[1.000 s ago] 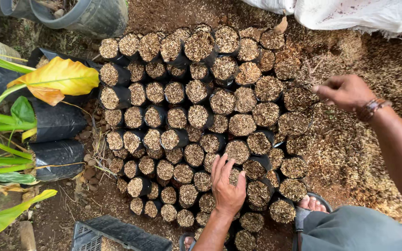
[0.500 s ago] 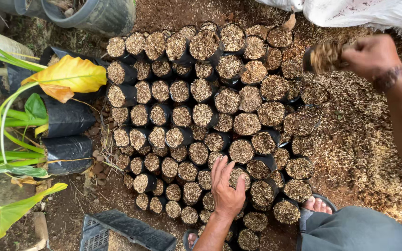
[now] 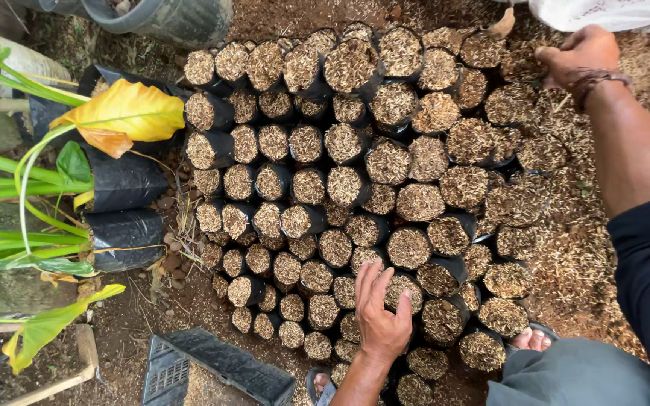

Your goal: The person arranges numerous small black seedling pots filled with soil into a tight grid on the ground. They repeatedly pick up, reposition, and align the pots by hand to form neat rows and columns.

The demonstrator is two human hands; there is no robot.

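Several small black nursery bags [image 3: 347, 188] filled with brown husk mix stand packed upright in rows on the ground. My left hand [image 3: 381, 316] lies flat on the bags at the near edge of the cluster, fingers spread, holding nothing. My right hand [image 3: 581, 56] is at the far right corner of the cluster. Its fingers curl down beside a filled bag [image 3: 507, 103] in the back rows. Whether it grips a bag is hidden by the back of the hand. Loose husk [image 3: 581, 248] covers the ground under my right arm.
Larger black bags [image 3: 122, 180] with green plants and a yellow leaf [image 3: 126, 113] stand on the left. A black plastic tray [image 3: 212, 368] lies at the near edge. A grey tub [image 3: 167, 15] sits top left and a white sack [image 3: 618, 11] top right. My sandalled toes [image 3: 530, 340] show below.
My right hand lifted a filled bag from the right side and carried it to the far right corner of the cluster. My left hand stayed on the near bags.
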